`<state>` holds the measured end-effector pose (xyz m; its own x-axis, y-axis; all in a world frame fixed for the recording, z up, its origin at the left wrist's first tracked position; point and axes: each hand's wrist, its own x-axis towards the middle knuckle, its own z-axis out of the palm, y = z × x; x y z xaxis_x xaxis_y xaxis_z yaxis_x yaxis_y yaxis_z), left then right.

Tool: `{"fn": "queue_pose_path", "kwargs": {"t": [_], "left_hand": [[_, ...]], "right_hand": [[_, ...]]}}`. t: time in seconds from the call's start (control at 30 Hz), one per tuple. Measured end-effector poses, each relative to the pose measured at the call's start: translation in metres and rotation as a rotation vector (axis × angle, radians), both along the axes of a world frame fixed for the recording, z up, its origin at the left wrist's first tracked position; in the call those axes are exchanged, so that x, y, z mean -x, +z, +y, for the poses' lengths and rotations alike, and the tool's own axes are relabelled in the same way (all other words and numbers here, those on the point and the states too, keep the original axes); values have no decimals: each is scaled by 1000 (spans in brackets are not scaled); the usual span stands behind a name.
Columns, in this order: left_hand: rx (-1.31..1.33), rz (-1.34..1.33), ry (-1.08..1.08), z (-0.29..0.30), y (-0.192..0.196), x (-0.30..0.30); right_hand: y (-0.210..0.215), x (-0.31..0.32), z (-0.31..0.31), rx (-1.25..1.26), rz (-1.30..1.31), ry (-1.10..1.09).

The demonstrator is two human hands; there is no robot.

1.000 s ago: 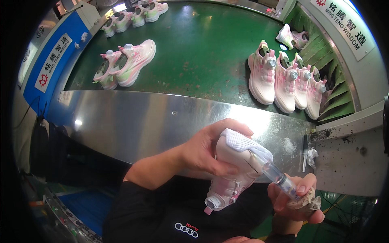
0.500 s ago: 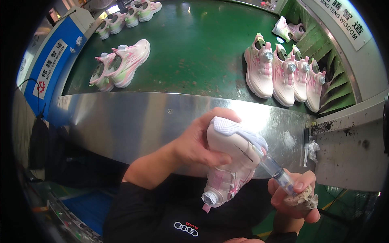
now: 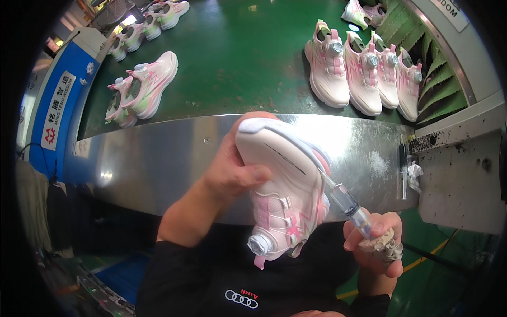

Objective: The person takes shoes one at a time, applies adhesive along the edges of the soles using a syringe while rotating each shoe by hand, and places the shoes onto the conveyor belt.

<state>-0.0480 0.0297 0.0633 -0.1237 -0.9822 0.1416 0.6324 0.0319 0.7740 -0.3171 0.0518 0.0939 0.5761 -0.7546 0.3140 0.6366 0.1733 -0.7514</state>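
In my left hand [image 3: 232, 169] is a pink and white sneaker [image 3: 282, 174], gripped round its toe end and turned so the pale sole faces up and away. A round dial wrapped in clear film sits on its upper, toward my body. My right hand [image 3: 376, 245] is closed on a clear syringe [image 3: 348, 205] with a bluish-grey filling. The thin syringe tip meets the sneaker's sole edge on the right side; whether it touches is hard to make out. A crumpled, dirty whitish wad [image 3: 388, 245] is also held in the right hand, by the syringe's rear end.
A green conveyor belt [image 3: 237, 63] lies beyond a metal ledge [image 3: 174, 153]. Several sneakers [image 3: 327, 68] stand at the belt's right, by green strip flaps [image 3: 443, 79]. More sneakers [image 3: 153, 84] stand on the left. Another syringe [image 3: 404, 174] and crumpled film [image 3: 414, 177] lie at the ledge's right end.
The sneaker has moved left and tilted, showing more of its side. The syringe tip has gone along with it, still at the sole edge. The whole view has shifted slightly.
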Motion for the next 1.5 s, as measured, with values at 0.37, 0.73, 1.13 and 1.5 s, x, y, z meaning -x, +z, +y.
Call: {"fn": "queue_pose_path", "kwargs": {"t": [0.37,0.73,1.13,1.5], "left_hand": [[-96,41,12,-6,-6,-4],[-252,136,3,-13,-8,-5],[-268,327,-207,-22,-17,-9],[-395,151,39,-28,-25,-9]], "right_hand": [[-25,8,10,-57,46,-35],[-36,26,32,-165,107,-5],[-50,44,48,-130,175,6],[-68,44,51,-62,158,-78]]}}
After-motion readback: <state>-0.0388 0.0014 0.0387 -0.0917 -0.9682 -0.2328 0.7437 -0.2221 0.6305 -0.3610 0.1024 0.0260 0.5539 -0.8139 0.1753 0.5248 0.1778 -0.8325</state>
